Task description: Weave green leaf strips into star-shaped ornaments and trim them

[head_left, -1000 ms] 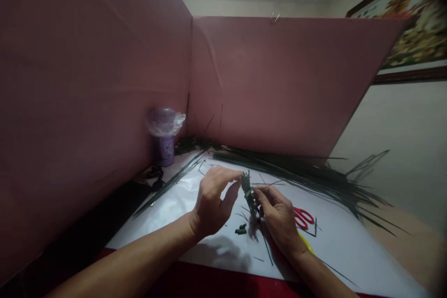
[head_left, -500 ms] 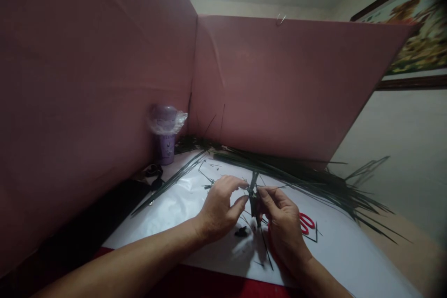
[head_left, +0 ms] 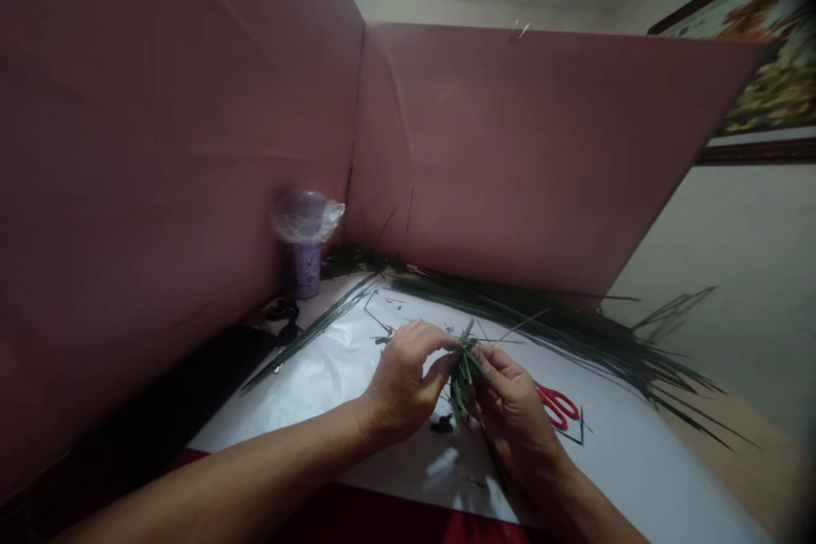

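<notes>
Between my hands is a small bunch of green grass-like leaf strips [head_left: 464, 374], with its ends fanning downward. My left hand [head_left: 408, 370] pinches it from the left between thumb and forefinger. From the other side, my right hand [head_left: 513, 395] grips it with thumb and fingers closed; part of the bunch is hidden behind those fingers. Just right of my right hand lie red-handled scissors [head_left: 558, 406], their blades out of sight. A small dark scrap [head_left: 441, 423] rests on the white sheet [head_left: 312, 404] below the bunch.
Long green strips [head_left: 548, 323] lie along the back, their tips sticking out at right. A purple cup [head_left: 307, 268] wrapped in clear plastic stands at back left. Pink panels [head_left: 510, 161] rise behind and at left. A red cloth [head_left: 382, 514] shows at the front edge.
The bunch has turned in my hands: its strips now fan out toward me, where before it looked narrow and upright. Both hands keep nearly the same place.
</notes>
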Demonstrator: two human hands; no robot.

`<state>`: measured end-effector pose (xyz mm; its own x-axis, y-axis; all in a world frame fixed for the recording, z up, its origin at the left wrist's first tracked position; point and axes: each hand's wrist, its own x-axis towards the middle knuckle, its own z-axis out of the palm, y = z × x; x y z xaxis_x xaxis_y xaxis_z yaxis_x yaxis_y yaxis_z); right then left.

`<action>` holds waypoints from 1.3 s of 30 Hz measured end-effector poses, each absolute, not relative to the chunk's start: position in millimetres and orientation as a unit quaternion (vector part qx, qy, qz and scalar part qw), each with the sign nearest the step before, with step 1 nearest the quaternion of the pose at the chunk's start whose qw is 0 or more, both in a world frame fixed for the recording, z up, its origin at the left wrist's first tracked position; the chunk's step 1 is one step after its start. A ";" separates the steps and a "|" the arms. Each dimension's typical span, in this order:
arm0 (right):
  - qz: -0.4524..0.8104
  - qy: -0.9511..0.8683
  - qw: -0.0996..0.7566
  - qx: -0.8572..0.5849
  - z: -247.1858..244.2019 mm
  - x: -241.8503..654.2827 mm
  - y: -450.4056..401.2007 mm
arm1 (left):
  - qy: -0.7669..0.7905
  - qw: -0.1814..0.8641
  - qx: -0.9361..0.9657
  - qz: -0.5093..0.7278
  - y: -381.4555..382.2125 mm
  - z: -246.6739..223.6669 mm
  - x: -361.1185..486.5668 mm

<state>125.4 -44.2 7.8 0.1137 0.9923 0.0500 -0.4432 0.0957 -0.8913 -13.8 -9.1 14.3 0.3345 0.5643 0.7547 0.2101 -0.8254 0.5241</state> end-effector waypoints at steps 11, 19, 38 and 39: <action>0.575 -0.372 0.645 -0.340 2.5 127.9 -42.3 | 0.228 0.198 0.794 0.527 -11.4 15.6 -13.9; 0.570 -0.379 0.650 -0.330 1.6 130.1 -42.6 | 0.196 0.160 0.796 0.550 -13.3 16.7 -14.1; 0.533 -0.391 0.656 -0.365 9.6 124.1 -46.0 | 0.202 0.275 0.775 0.532 -17.1 19.8 -14.9; 0.523 -0.390 0.660 -0.372 9.3 123.8 -46.0 | 0.208 0.304 0.766 0.527 -17.3 20.7 -14.7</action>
